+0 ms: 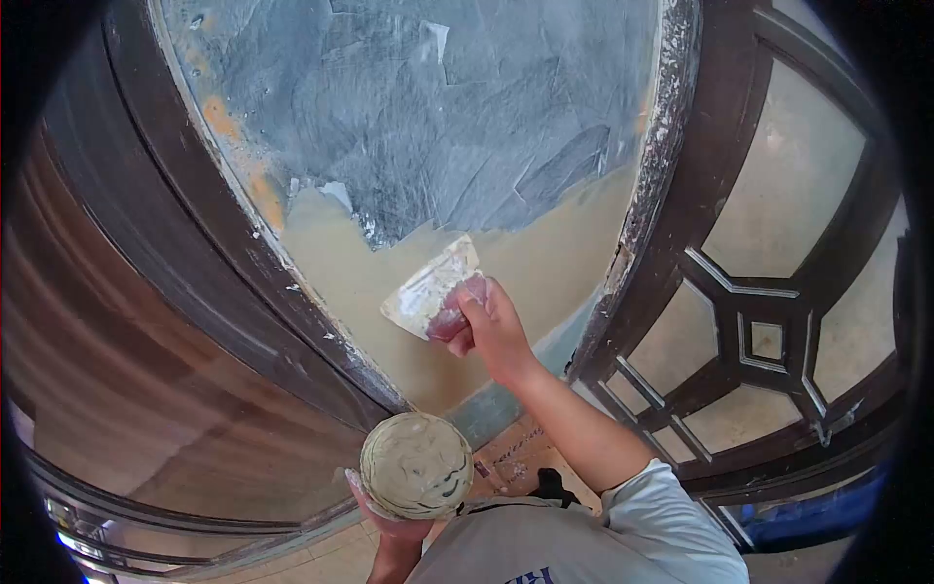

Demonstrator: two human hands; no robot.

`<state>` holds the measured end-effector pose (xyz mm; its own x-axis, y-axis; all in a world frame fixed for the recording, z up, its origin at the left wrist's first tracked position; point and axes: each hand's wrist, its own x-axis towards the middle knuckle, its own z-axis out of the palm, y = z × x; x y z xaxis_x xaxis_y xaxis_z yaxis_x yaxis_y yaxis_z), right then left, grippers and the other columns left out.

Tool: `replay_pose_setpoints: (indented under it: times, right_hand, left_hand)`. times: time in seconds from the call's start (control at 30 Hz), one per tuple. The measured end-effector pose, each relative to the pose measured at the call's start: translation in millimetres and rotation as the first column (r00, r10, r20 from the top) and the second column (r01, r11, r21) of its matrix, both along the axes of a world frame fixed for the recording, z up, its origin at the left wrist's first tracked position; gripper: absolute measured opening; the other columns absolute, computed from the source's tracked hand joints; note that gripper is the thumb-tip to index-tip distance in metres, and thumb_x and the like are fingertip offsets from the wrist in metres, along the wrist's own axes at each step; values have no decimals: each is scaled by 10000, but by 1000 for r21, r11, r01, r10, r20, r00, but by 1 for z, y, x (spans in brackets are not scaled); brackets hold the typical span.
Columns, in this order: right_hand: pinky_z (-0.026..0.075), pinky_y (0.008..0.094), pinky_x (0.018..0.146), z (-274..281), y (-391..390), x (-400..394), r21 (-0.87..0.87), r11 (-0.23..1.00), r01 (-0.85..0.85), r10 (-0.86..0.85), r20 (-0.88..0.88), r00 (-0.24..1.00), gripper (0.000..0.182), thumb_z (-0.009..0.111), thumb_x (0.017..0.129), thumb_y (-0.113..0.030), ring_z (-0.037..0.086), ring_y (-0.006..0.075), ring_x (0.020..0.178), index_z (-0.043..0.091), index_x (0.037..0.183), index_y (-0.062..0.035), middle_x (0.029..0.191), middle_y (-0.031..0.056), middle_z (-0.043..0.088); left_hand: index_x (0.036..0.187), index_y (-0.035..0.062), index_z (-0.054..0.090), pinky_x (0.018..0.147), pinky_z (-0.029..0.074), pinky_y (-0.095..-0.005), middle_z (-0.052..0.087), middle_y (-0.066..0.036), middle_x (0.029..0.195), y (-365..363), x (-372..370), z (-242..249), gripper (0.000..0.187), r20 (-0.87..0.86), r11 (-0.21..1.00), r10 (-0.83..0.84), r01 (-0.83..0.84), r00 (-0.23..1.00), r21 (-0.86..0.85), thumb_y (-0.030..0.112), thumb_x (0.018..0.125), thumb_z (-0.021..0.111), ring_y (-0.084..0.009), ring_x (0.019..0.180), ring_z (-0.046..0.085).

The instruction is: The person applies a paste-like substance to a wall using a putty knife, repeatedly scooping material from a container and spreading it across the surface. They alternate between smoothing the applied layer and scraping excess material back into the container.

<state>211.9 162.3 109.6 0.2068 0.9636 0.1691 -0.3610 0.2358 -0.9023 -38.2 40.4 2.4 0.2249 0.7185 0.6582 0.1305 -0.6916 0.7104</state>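
My right hand [491, 326] is closed round the reddish handle of a wide putty knife [433, 287]. Its blade is crusted with pale filler and lies against or just over the wall panel [409, 117]. Beige putty [336, 258] coats the lower part of this panel, and its upper part is grey-blue with trowel marks. Low in front of my body, my left hand [389, 521] grips a round tub of putty [416, 465] from its side and underneath. Beige paste fills the tub's top, with a dark streak near its right edge.
Dark wooden frames [185, 165] with chipped, putty-smeared edges border the panel on both sides. To the right stands a dark lattice door [769, 341] with pale panes. A brown curved panel [126, 360] is at left. Printed cardboard [511, 453] lies on the floor below.
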Motion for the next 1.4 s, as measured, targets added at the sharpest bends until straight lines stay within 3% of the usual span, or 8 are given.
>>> replay_pose_setpoints:
  times: [0.1, 0.17, 0.3, 0.47, 0.77, 1.0, 1.07, 1.4]
  right_hand:
    - [454, 251, 473, -57, -14, 6, -225, 972, 62, -73, -41, 996, 167, 474, 1017, -226, 598, 139, 551, 484, 1066, -66, 834, 73, 655]
    - [453, 252, 475, -89, -32, 5, -259, 962, 93, -114, -67, 991, 168, 465, 1020, -230, 600, 137, 559, 490, 1062, -69, 841, 72, 658]
    - [453, 251, 478, -61, -28, 13, -184, 982, 44, -43, 8, 999, 171, 456, 1023, -237, 612, 133, 594, 509, 1055, -78, 850, 65, 659]
    - [444, 254, 462, 4, -7, 20, -25, 999, 27, -28, -28, 999, 169, 482, 1005, -238, 595, 119, 587, 514, 1049, -79, 840, 55, 645]
    - [453, 240, 469, -125, -39, 37, -389, 918, 76, -153, -172, 973, 165, 419, 1031, -224, 611, 119, 628, 519, 1064, -97, 853, 40, 629]
    - [413, 243, 452, -25, 8, 56, -87, 991, 97, -96, 14, 995, 216, 531, 1009, -270, 549, 98, 551, 495, 1110, -82, 822, 56, 636]
    - [413, 242, 452, -60, 4, 59, -169, 982, 82, -80, 22, 997, 217, 526, 1012, -270, 554, 99, 552, 495, 1111, -80, 831, 56, 641]
    - [473, 255, 499, -60, -23, 53, -133, 989, 57, -67, -71, 995, 207, 552, 999, -215, 609, 114, 650, 477, 1131, -75, 896, 61, 652]
  left_hand:
    - [1506, 1, 45, 1122, 309, -521, 316, -249, 1488, -3, 1, 14, 845, -174, 986, 162, -151, 971, 75, 323, 938, 581, -362, 1335, 410]
    - [1489, 73, 286, 1108, 362, -477, 401, -138, 1471, -6, 17, 49, 750, 717, 666, -7, 538, 697, -517, 605, 985, 128, -310, 1318, 444]
    - [1492, 97, 307, 1114, 354, -489, 402, -117, 1482, -6, 15, 41, 836, 815, 561, 121, 638, 567, -528, 669, 943, 42, -317, 1330, 432]
    - [1510, 12, 57, 1114, 329, -530, 299, -249, 1490, -10, 26, 54, 868, 562, 796, -124, 420, 818, -436, 215, 909, 651, -368, 1321, 423]
    - [1504, 0, -10, 1108, 326, -543, 295, -280, 1479, -12, 29, 57, 1019, 992, 576, 123, 812, 30, -96, 91, 816, 736, -375, 1322, 419]
    - [1506, 2, -1, 1109, 327, -532, 332, -266, 1466, -9, 42, 59, 986, 994, 545, 106, 836, 2, -60, 214, 858, 711, -371, 1318, 421]
    - [1504, 1, -15, 1111, 317, -538, 345, -272, 1457, -8, 41, 54, 1028, 891, 662, 94, 641, 443, -389, 225, 838, 735, -378, 1317, 421]
    - [1495, 1, -38, 1132, 281, -519, 355, -248, 1468, -12, 40, 42, 1025, 981, 639, 134, 744, 142, -194, 202, 841, 726, -336, 1313, 444]
